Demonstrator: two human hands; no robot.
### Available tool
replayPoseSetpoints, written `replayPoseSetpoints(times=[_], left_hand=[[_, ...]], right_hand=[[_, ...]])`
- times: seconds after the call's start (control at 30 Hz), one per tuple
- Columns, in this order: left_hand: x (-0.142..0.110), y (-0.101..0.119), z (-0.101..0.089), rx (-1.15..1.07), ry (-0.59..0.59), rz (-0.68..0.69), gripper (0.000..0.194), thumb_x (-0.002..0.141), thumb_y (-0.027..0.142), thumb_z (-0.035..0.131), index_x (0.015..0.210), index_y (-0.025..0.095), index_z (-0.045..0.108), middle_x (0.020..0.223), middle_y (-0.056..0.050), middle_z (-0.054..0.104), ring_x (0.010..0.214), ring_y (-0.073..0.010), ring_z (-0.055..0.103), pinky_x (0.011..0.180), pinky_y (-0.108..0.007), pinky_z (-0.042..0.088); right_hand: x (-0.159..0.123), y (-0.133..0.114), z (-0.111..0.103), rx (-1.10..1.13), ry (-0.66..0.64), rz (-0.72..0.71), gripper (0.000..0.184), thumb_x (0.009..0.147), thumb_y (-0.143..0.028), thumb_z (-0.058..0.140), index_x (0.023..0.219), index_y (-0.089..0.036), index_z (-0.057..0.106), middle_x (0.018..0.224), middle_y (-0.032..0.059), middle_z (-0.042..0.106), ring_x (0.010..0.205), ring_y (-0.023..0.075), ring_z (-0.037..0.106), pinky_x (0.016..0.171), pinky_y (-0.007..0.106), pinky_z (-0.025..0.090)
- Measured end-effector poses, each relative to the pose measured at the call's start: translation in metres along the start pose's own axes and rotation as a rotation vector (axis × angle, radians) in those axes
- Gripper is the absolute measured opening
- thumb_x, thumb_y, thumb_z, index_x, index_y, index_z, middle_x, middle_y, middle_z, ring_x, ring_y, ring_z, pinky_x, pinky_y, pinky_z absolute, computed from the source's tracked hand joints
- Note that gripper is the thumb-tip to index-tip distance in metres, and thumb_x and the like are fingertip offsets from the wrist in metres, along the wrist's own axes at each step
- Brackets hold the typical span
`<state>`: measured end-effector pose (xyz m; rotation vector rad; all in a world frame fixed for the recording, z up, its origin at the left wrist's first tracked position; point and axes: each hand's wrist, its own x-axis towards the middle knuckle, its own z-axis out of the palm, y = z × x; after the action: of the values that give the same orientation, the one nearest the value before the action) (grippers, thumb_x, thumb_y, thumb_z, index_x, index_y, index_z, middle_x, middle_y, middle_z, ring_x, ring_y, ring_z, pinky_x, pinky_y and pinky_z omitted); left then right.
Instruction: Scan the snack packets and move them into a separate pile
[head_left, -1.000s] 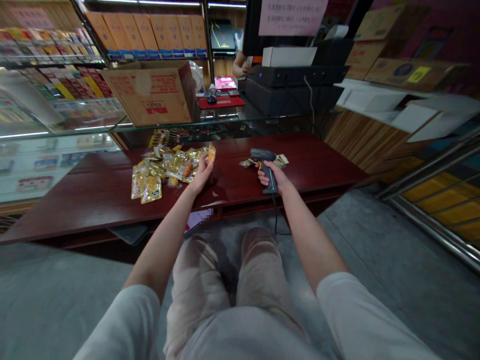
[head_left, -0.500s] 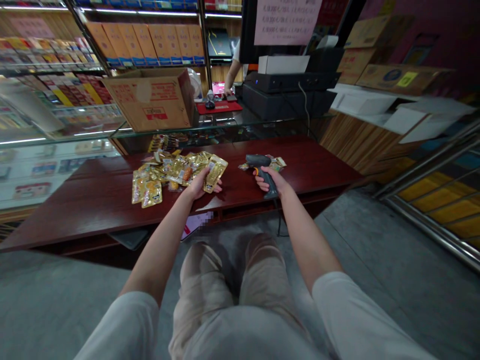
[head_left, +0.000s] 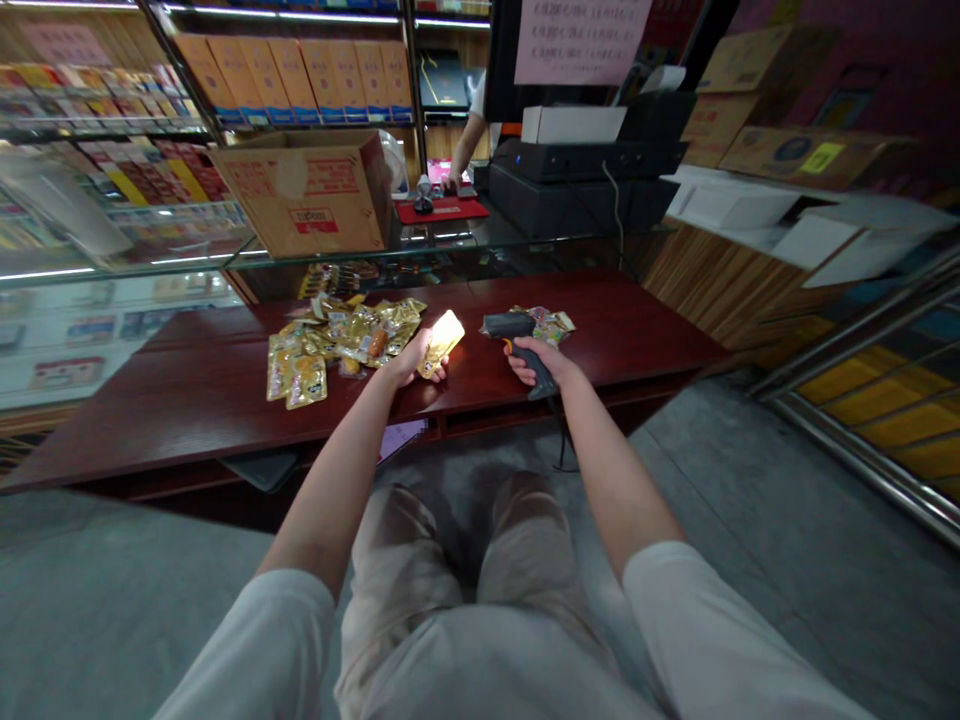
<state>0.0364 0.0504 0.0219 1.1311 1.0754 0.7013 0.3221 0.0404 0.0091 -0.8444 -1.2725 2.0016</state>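
Note:
Held in my left hand (head_left: 415,360) is a gold snack packet (head_left: 444,340), brightly lit on its upper face. My right hand (head_left: 538,362) grips a dark barcode scanner (head_left: 510,325) by its handle, its head pointing left toward the packet. A heap of gold packets (head_left: 360,328) lies on the dark red wooden table (head_left: 480,375) left of my left hand, with two flat packets (head_left: 306,380) at its front. Behind the scanner, several small packets (head_left: 553,326) lie on the table, partly covered by the scanner and my hand.
Behind the table runs a glass counter holding an open cardboard box (head_left: 307,195), a red mat (head_left: 442,209) and a black cash register (head_left: 577,195). Another person's arm (head_left: 469,150) reaches onto the counter. A metal railing (head_left: 870,450) stands at right; the scanner's cable (head_left: 561,435) hangs down.
My left hand has moved slightly right with the packet, tilting it, and light now glares on its face. The scanner's head has turned a little further left.

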Motion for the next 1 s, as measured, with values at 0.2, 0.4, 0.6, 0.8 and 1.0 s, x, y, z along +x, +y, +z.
replayPoseSetpoints(times=[0.2, 0.4, 0.6, 0.8, 1.0], left_hand=[[0.0, -0.005, 0.001, 0.052, 0.034, 0.072, 0.045, 0.103, 0.051, 0.029, 0.097, 0.017, 0.057, 0.068, -0.003, 0.061, 0.047, -0.0142, 0.058, 0.045, -0.025, 0.045], [-0.011, -0.006, 0.005, 0.343, 0.279, 0.278, 0.056, 0.102, 0.062, 0.025, 0.124, 0.019, 0.055, 0.102, -0.01, 0.069, 0.076, -0.0204, 0.07, 0.064, -0.031, 0.054], [-0.03, 0.001, 0.0, 1.283, 0.832, 0.352, 0.056, 0.097, 0.047, 0.048, 0.143, 0.016, 0.055, 0.145, -0.026, 0.054, 0.141, -0.0449, 0.046, 0.111, -0.059, 0.04], [-0.022, -0.011, -0.013, 1.43, 0.885, 0.292, 0.061, 0.093, 0.035, 0.051, 0.147, 0.006, 0.054, 0.156, -0.029, 0.048, 0.149, -0.049, 0.035, 0.118, -0.076, 0.016], [0.008, -0.006, 0.017, 1.42, 0.792, 0.388, 0.063, 0.098, 0.034, 0.046, 0.153, 0.004, 0.045, 0.162, -0.028, 0.039, 0.157, -0.0426, 0.024, 0.126, -0.069, 0.003]], right_hand=[[-0.001, 0.001, -0.001, 0.035, 0.02, -0.029, 0.03, 0.088, -0.046, 0.067, 0.092, -0.021, 0.051, 0.055, -0.0097, 0.046, 0.035, 0.0075, 0.035, 0.034, 0.02, 0.031], [-0.001, -0.001, 0.0, 0.104, 0.097, -0.08, 0.031, 0.091, -0.049, 0.064, 0.096, -0.021, 0.052, 0.054, -0.0105, 0.044, 0.035, 0.0068, 0.031, 0.034, 0.019, 0.027], [-0.001, -0.003, 0.0, 0.166, 0.159, -0.125, 0.03, 0.093, -0.049, 0.064, 0.095, -0.022, 0.05, 0.055, -0.0104, 0.043, 0.036, 0.0065, 0.03, 0.035, 0.018, 0.027], [-0.002, -0.003, 0.003, 0.197, 0.178, -0.116, 0.025, 0.099, -0.045, 0.054, 0.096, -0.02, 0.052, 0.055, -0.0092, 0.043, 0.037, 0.0064, 0.03, 0.036, 0.018, 0.026], [-0.004, -0.007, 0.001, 0.218, 0.198, -0.131, 0.024, 0.101, -0.045, 0.053, 0.096, -0.021, 0.052, 0.056, -0.0093, 0.043, 0.038, 0.0063, 0.031, 0.036, 0.018, 0.026]])
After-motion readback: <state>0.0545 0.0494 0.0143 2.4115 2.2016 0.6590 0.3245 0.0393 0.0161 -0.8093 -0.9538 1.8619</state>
